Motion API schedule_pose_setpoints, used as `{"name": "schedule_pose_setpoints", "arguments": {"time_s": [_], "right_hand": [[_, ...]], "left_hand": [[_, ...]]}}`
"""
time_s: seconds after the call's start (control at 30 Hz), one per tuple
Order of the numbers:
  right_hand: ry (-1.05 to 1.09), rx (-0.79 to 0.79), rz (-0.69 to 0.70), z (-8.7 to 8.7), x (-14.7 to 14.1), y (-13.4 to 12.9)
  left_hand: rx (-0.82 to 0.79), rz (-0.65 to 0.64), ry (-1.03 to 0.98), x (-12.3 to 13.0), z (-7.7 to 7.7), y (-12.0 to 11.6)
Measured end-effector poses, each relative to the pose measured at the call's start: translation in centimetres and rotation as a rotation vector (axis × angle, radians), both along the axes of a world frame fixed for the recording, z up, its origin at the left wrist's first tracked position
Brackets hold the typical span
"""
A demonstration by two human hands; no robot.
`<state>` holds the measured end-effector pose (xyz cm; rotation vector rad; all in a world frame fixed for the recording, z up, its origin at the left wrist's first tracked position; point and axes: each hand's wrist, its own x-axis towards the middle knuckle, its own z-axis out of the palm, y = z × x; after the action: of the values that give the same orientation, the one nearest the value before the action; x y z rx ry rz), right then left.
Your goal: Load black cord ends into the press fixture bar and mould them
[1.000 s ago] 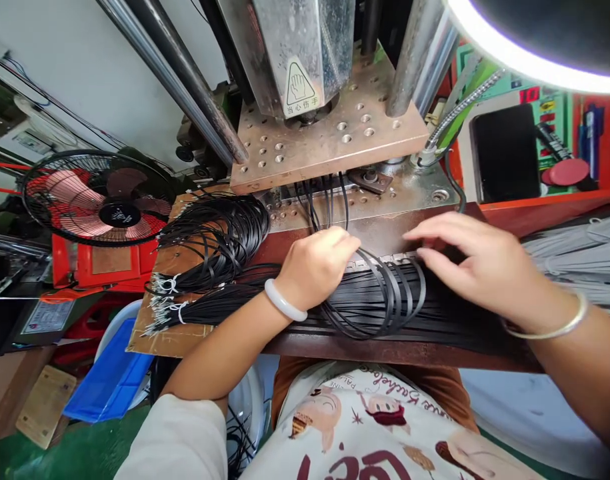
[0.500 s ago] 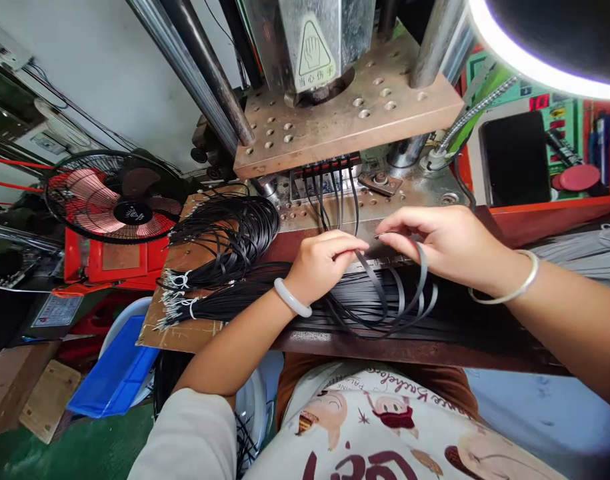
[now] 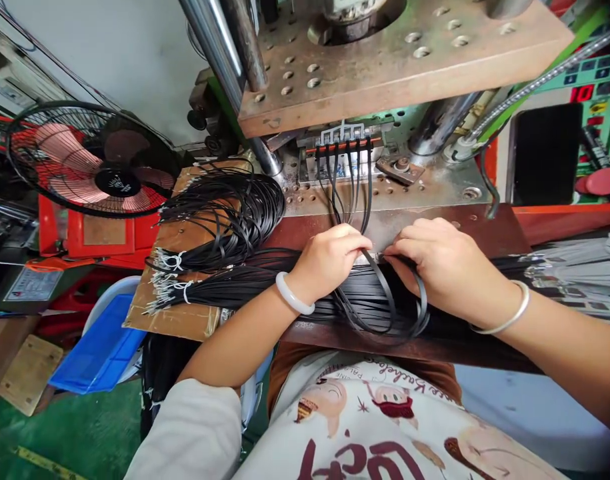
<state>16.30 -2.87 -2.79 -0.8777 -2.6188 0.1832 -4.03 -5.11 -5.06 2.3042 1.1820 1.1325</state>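
Several flat black cables [image 3: 369,193] run from a metal mould [image 3: 312,172] in the press toward me, with a branched pale plastic piece [image 3: 343,133] across their far ends. My left hand [image 3: 332,259] is closed, thumb and forefinger pinching the cables near the bench's front. Just right of it, my right hand [image 3: 435,257] is closed too, its fingertips curled at the free ends of the cables; the tips themselves are hardly visible. Between the hands the cables hang in loops [image 3: 391,300] over a layer of straight black cables [image 3: 269,283].
Overhead is the thick press plate [image 3: 399,80] on steel columns. Tied black cable bundles [image 3: 235,227] lie on cardboard [image 3: 185,323] at left, near a fan [image 3: 117,180]. A phone [image 3: 547,153] and grey cables [image 3: 579,267] are at right.
The view has shifted down and nearer, so the mould and pale branched piece show more fully. My right hand's fingers have curled in tighter; my left keeps its pinch.
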Motion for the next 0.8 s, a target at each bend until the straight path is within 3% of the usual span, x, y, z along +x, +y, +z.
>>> {"name": "schedule_pose_setpoints", "arguments": {"time_s": [0.13,0.3,0.4,0.47,0.57,0.7,0.8], "right_hand": [[-0.051,-0.04,0.003,-0.1,-0.3,-0.3],[0.111,-0.417,0.027,1.2,1.7,1.4],[0.231,-0.519,-0.197,2.3,4.2,2.4],[0.211,-0.553,-0.389,2.7,6.0,2.8],[0.184,-0.593,-0.561,2.7,8.6,2.8],[0.184,-0.542,-0.634,2.2,10.9,2.5],[0.183,-0.452,-0.505,2.0,10.6,2.3]], "left_hand": [[-0.004,-0.065,-0.049,0.1,-0.1,0.0],[0.017,-0.068,0.113,0.2,0.1,-0.4],[0.091,-0.066,0.291,0.5,0.6,-0.9],[0.13,-0.086,0.411,0.7,1.0,-1.1],[0.165,-0.133,0.496,1.0,1.2,-1.2],[0.212,-0.196,0.338,0.7,0.9,-1.0],[0.177,-0.111,0.08,0.6,1.0,-0.8]]}}
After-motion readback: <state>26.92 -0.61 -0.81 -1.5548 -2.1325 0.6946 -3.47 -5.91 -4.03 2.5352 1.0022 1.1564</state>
